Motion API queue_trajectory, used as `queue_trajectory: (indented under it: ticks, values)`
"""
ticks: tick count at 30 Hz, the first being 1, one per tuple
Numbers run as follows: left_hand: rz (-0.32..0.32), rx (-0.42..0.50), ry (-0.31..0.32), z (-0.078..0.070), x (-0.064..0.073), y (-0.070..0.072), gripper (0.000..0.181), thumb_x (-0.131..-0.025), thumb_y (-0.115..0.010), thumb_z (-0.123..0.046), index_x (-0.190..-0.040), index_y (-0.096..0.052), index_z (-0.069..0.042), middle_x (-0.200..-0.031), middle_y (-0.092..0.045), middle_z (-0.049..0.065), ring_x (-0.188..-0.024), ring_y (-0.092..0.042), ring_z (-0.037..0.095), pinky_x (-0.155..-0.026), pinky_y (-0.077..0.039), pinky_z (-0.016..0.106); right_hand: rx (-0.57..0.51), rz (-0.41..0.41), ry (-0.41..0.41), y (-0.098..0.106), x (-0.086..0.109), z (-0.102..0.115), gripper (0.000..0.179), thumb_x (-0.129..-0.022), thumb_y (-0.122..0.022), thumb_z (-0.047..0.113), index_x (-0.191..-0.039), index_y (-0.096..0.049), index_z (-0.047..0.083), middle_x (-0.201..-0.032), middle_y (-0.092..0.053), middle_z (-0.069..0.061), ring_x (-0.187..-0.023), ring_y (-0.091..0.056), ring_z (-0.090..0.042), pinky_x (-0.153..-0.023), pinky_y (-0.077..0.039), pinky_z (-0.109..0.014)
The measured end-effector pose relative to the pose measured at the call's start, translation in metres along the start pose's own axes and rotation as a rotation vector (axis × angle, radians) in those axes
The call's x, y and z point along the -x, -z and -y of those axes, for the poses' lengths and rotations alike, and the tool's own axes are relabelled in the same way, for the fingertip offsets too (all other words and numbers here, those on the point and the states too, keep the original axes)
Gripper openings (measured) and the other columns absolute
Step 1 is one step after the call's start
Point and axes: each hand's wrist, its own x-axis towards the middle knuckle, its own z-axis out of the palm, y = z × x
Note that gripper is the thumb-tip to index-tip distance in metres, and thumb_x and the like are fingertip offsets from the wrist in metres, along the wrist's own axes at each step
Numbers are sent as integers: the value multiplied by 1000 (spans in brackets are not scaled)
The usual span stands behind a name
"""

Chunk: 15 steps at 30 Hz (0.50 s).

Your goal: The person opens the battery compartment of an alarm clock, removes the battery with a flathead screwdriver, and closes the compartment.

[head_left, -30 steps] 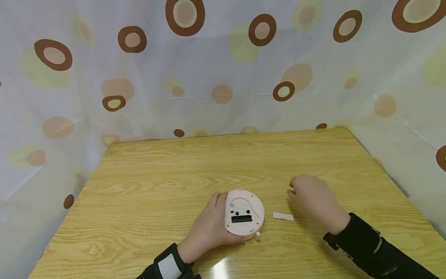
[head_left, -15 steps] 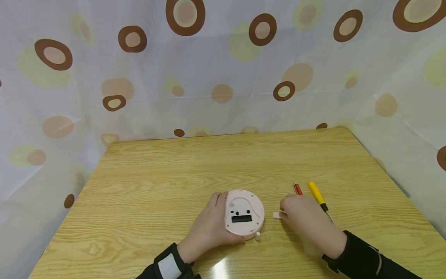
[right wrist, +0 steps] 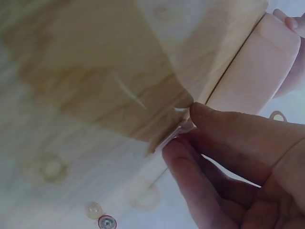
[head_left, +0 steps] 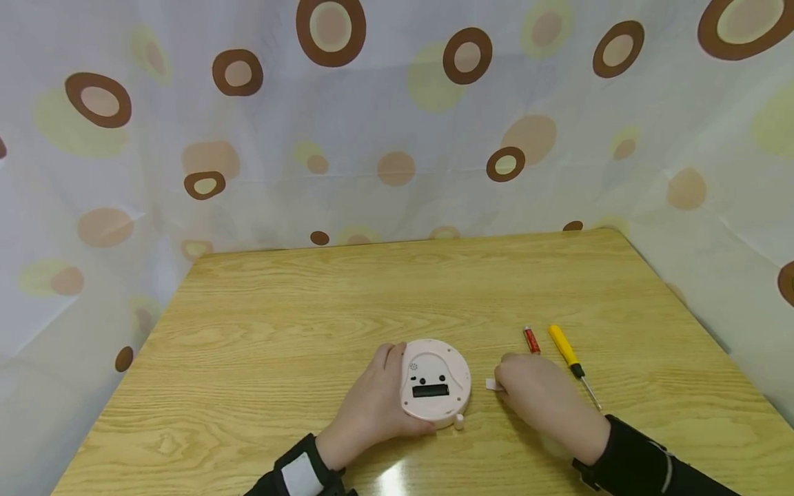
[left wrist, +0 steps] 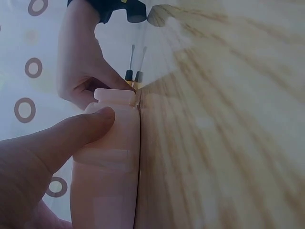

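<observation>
Pink casing [head_left: 437, 370] is best steadied by the gripping left hand [head_left: 372, 403], while the right hand [head_left: 538, 396], pinching the pale strip [head_left: 491, 384], should lift it level off the worktop [head_left: 347, 303].

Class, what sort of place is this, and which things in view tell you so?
Probably an indoor tabletop work spot, screened off: a wood-grain table, a patterned sheet hanging behind it and at both sides, and a yellow-handled screwdriver lying on top.

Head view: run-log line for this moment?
left hand: holds pink device | right hand: pinches white strip | black slot: uncovered | red battery, yellow screwdriver: on table
</observation>
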Motion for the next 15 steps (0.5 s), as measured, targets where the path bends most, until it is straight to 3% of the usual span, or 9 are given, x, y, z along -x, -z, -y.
queue_trajectory:
  ticks: [15]
  values:
    - [3,-13,-6,0,0,1,132,-56,-104,-50,-156,-40,7,-149,-51,23,-131,-61,36,-111,-56,47,64,-65,53,-2,0,0,30,-90,-83,13,-66,-65,13,-67,-58,2,-57,-48,-10,-52,-46,-31]
